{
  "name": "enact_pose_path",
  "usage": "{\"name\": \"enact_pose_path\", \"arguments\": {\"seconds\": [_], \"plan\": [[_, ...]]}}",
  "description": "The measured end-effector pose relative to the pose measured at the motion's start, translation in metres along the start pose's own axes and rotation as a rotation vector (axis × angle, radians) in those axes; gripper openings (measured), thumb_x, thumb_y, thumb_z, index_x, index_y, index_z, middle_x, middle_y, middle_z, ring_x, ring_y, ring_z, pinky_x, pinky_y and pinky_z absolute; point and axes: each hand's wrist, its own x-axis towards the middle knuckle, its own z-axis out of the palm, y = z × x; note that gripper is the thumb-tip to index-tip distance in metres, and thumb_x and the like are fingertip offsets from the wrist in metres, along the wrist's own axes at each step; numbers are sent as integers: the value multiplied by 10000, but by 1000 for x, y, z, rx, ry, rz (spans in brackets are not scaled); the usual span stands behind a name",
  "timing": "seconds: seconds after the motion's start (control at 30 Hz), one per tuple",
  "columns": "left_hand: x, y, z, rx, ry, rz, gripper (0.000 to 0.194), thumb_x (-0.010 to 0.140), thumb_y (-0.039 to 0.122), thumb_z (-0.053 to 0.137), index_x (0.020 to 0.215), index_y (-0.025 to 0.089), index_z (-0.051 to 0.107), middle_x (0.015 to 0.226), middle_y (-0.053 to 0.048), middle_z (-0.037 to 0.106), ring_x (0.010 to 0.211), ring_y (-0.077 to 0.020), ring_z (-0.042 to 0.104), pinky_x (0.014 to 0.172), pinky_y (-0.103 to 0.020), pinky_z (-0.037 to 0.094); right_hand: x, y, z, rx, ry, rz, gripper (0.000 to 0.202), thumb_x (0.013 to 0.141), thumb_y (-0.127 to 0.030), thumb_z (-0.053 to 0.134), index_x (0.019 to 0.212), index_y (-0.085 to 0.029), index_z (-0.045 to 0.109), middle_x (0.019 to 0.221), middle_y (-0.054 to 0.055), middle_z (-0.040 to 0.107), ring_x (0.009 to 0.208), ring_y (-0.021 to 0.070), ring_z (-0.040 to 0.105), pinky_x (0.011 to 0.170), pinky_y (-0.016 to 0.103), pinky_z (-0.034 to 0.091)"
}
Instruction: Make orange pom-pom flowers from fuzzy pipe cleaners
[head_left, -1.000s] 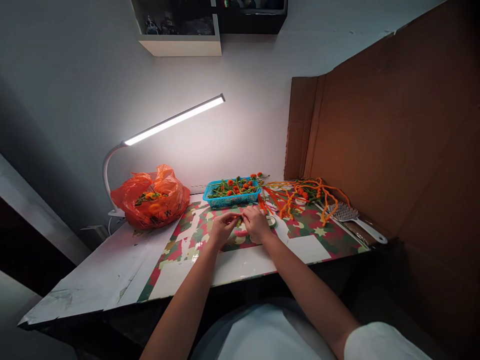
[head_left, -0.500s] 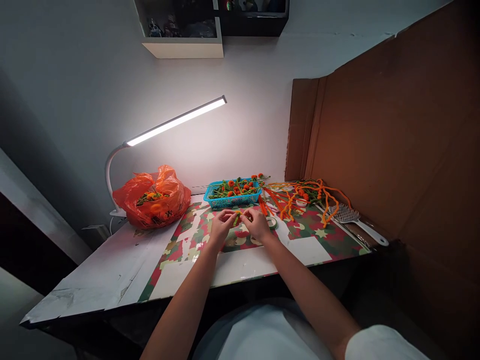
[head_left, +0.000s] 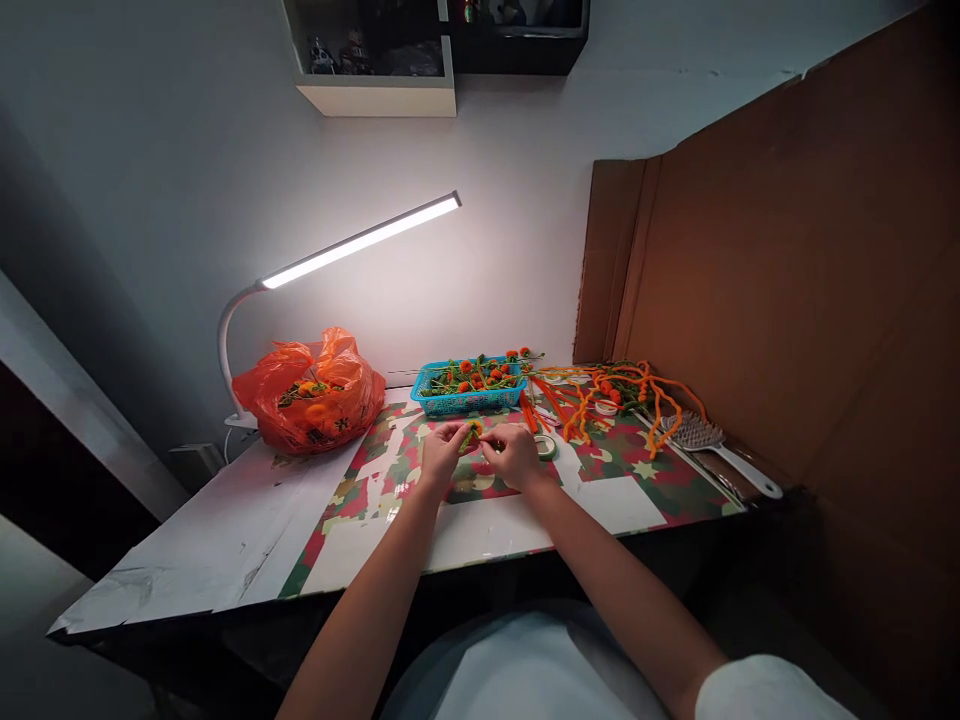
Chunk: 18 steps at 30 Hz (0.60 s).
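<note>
Blue basket [head_left: 465, 404] at the rear of the table [head_left: 480, 525], low and openwork, heaped with orange-red flower heads on green stems [head_left: 476, 376]; a few stems overhang its right rim. To its left, near the lamp [head_left: 360, 240], a crumpled red plastic bag [head_left: 259, 388] gapes, showing orange-yellow blooms [head_left: 309, 390] inside. Above, an open wall cabinet [head_left: 375, 100] contains small figures [head_left: 322, 57], dimly seen. Both forearms extend forward from the lower edge and converge, the hands raised over the patterned tabletop in front of the basket, thumbs facing inward. The left hand [head_left: 442, 455] grips a small green-and-yellow flower piece [head_left: 473, 434] between thumb and fingers; the right hand [head_left: 514, 457], fingers curled, pinches its right side, the exact contact being too small to make out. A tape roll [head_left: 551, 449] lies just beyond the right hand.
</note>
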Motion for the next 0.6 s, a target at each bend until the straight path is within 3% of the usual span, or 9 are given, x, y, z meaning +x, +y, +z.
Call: {"name": "enact_pose_path", "arguments": {"seconds": [0.2,0.37,0.6], "plan": [[2,1,0,-26,3,-60,450,522,479,790,736,132,599,649,-37,667,589,-181,667,605,-332,576,0,-1,0,102,67,36,156,766,-250,551,727,-232,701,690,25,674,645,174,565,712,305,379],[-1,4,2,19,-84,-65,424,549,461,782,758,160,569,681,-48,686,636,-209,687,627,-349,577,4,4,1,179,180,127,168,765,-263,530,717,-207,681,667,34,650,588,164,539,602,275,379],[-4,2,2,146,-168,157,366,607,438,753,831,173,638,1151,-113,638,835,-211,674,661,-314,574,6,4,1,210,186,183,197,764,-299,511,702,-194,665,575,15,596,531,149,504,539,260,369]]}}
